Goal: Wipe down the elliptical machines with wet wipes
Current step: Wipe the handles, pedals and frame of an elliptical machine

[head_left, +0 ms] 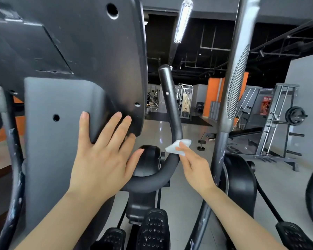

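console housing [65,51] cut off at top and left edges, wet wipe [177,145] partly hidden behind handlebar [172,112]

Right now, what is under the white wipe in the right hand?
The wipe lies against the curved black handlebar, held there by the right hand. The bar's surface beneath the wipe is covered, so its state cannot be seen.
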